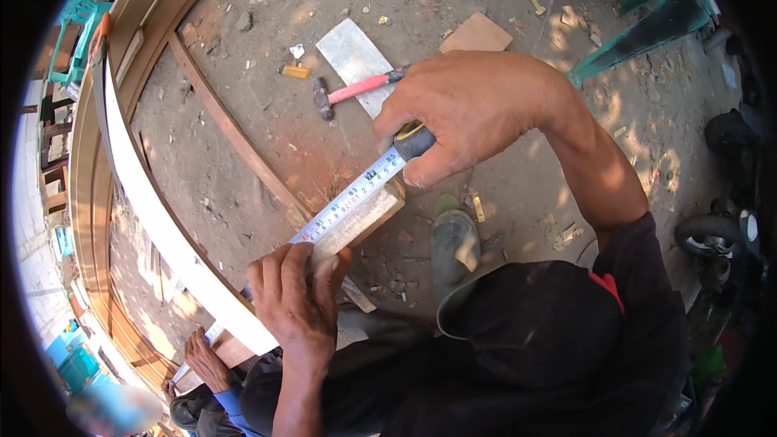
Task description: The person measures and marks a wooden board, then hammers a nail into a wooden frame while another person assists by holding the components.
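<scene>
My right hand (465, 105) grips a black and yellow tape measure (415, 141) from above. Its pale blade (356, 197) runs out to the lower left, along a light wooden piece (364, 218). My left hand (295, 291) is closed around the lower end of that wood, fingers on the blade there; the blade's end is hidden. Beyond my right hand, a hammer (360, 86) with a red and black handle lies partly across a grey board (354, 44).
Long curved wooden strips (85, 194) and a white-faced strip (174, 243) stretch along the left. A co-worker's hand (206, 362), blue-sleeved, touches wood at lower left. A green plastic chair (668, 12) stands upper right. My shoe (455, 239) rests on the littered ground.
</scene>
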Motion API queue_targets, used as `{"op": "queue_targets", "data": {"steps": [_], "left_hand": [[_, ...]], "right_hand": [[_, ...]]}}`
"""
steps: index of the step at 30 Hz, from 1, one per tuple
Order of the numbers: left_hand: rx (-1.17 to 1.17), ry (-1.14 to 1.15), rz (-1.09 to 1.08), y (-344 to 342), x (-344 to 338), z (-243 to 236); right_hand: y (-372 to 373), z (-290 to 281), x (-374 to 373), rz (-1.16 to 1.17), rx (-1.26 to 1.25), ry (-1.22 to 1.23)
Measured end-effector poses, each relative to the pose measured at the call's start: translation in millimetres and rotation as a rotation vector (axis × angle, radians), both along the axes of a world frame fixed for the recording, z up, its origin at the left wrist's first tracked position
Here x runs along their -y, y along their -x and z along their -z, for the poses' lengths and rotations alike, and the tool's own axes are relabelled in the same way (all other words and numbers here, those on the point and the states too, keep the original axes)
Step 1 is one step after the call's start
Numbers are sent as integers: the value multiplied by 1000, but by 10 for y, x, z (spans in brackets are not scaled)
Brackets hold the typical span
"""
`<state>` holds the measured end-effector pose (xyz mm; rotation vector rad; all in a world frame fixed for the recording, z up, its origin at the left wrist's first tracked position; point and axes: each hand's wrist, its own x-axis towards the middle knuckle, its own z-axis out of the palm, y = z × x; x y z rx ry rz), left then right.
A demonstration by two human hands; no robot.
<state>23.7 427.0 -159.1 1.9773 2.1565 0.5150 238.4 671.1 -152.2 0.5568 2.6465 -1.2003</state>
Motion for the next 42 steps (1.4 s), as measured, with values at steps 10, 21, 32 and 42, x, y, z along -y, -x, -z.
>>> {"op": "queue_targets", "data": {"steps": [10, 21, 32, 42], "left_hand": [[-2, -32, 11, 19, 19, 49], [-9, -4, 7, 26, 25, 49], [-10, 15, -11, 13, 14, 25], [7, 15, 6, 36, 0, 19]], "right_hand": [[19, -10, 15, -10, -11, -16], [-4, 30, 12, 9, 28, 5], [-27, 47, 14, -4, -11, -34], [14, -62, -22, -50, 51, -35]]}}
